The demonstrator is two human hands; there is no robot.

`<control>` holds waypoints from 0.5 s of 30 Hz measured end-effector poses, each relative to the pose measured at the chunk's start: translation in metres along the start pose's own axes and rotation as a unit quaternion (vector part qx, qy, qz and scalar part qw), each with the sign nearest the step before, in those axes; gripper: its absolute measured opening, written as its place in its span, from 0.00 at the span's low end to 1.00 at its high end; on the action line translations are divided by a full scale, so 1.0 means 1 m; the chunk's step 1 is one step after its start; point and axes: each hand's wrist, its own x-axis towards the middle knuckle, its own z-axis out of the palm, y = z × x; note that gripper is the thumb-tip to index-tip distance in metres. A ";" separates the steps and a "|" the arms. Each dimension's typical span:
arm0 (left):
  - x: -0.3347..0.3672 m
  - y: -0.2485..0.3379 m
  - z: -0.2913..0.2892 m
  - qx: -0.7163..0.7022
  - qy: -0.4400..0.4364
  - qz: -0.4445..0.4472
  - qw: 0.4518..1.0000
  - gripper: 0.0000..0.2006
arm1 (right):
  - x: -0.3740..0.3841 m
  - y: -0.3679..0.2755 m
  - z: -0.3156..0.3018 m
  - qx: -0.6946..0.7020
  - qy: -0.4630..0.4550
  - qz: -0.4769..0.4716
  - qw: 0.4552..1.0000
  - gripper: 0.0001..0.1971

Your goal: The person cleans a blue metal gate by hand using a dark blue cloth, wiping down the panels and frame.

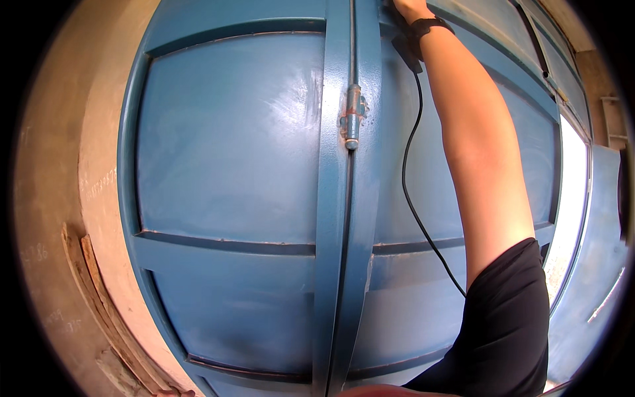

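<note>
My right arm reaches up along a blue metal door [231, 139], and my right hand [413, 8] is cut off by the top edge of the view. A dark band circles the wrist. Just below the hand is the back end of a dark corded tool [408, 54], which the hand appears to grip; its front and my fingertips are out of sight. From the tool a black cord [410, 178] hangs down and passes behind my arm. At the lower left edge, a small skin-toned bit, perhaps fingers of my left hand [175, 393], barely shows.
A barrel hinge [353, 118] with worn paint joins two door leaves at a narrow vertical gap. Wooden boards [106, 304] lean against the plaster wall [99, 152] at left. Bright light enters through an opening [570, 205] on the right.
</note>
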 end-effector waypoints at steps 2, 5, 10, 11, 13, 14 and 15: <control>0.011 0.006 -0.005 0.058 0.002 0.087 0.995 0.07 | 0.002 -0.006 -0.002 0.008 0.002 0.036 0.999 0.15; 0.036 0.041 -0.006 0.209 0.068 0.243 0.945 0.09 | 0.004 -0.029 -0.018 0.062 -0.030 0.182 0.981 0.16; 0.026 0.063 -0.002 0.188 0.144 0.227 0.945 0.09 | 0.010 -0.020 -0.037 0.055 -0.139 0.209 0.966 0.20; 0.023 0.065 -0.002 0.188 0.151 0.223 0.945 0.09 | 0.012 -0.029 -0.037 0.059 -0.138 0.210 0.966 0.20; 0.018 0.067 -0.001 0.185 0.159 0.217 0.945 0.08 | 0.013 -0.051 -0.040 0.129 -0.146 0.318 0.928 0.22; 0.016 0.068 0.000 0.183 0.163 0.214 0.946 0.08 | 0.009 -0.055 -0.038 0.094 -0.176 0.306 0.931 0.23; 0.015 0.070 0.000 0.181 0.166 0.211 0.946 0.08 | 0.013 -0.059 -0.042 0.098 -0.177 0.306 0.930 0.23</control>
